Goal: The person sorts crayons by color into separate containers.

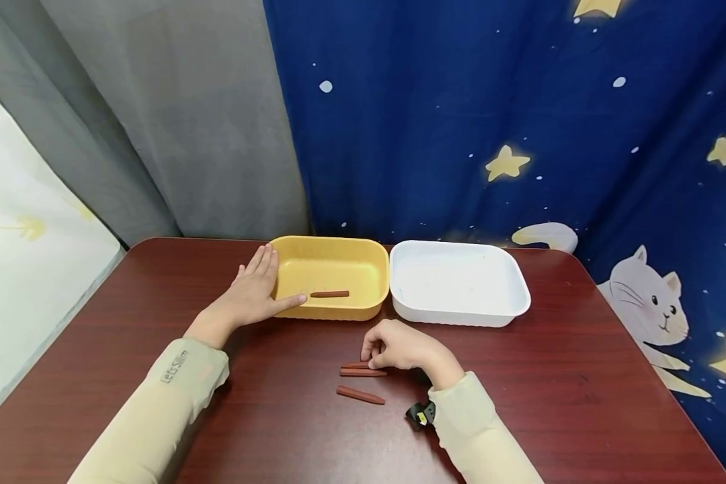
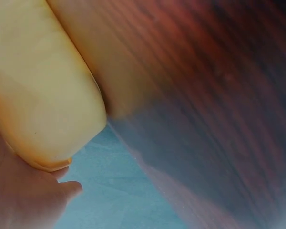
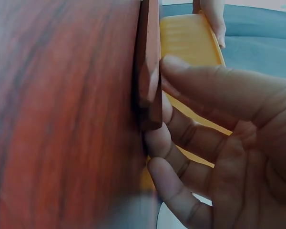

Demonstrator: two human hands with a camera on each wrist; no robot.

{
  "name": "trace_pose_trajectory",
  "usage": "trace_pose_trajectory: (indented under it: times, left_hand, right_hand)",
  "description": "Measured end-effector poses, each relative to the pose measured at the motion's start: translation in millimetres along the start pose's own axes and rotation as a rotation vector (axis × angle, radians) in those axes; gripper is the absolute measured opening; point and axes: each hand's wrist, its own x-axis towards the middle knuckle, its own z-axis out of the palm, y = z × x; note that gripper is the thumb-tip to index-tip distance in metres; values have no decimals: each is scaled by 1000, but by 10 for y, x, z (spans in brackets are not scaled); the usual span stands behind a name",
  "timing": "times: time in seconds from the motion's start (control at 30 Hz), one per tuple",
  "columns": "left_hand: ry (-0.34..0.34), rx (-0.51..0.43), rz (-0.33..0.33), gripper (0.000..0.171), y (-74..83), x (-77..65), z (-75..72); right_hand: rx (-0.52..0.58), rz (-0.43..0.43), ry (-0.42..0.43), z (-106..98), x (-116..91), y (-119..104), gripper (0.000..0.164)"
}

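Looking down from the head view: dark red-brown table (image 1: 266,417), wood-grained, glossy, rounded at its far corners. Behind it, a grey curtain (image 1: 206,121) at left meets a deep blue curtain (image 1: 399,121) printed with yellow stars and white dots; a pale cat print (image 1: 647,296) sits at far right. White cloth (image 1: 24,202) with faint yellow marks along the left side. Yellow tray (image 1: 333,265) and white tray (image 1: 460,282) side by side at the table's far edge. Left hand (image 1: 248,292) lies on the yellow tray's left end, fingers straight, thumb stretched out over the near rim. One brown stick (image 1: 329,294) inside that tray. Right hand (image 1: 399,346) bends over two sticks lying alongside each other, thumb and fingertips pinching the farther stick (image 1: 352,366); the nearer stick (image 1: 359,372) just beside it. A lone stick (image 1: 360,395) slants on bare wood, closer to the wearer. Cream sleeves on both arms, lettering on the left; black device (image 1: 421,415) by the right wrist.

Left wrist view: tray wall fills the upper left, casting a yellow tint on the grain. Blue-grey surface (image 2: 119,186) past the table edge. Hand only partly visible; cannot tell its full pose here.

Right wrist view: thumb and fingers close about the farther stick, the nearer one alongside. Wood streaked, blurred; yellow tray beyond.
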Motion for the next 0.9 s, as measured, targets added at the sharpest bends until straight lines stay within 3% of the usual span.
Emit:
trace_pose_trajectory:
  times: [0.43,0.9]
  left_hand:
    - [20,8,6,121,-16,2,16]
    - [16,14,10,120,-9,8,18]
  right_hand:
    - [-77,-34,-8,-4,-16,-43,14]
    - [-88,-94,5,-25,-39,-37,16]
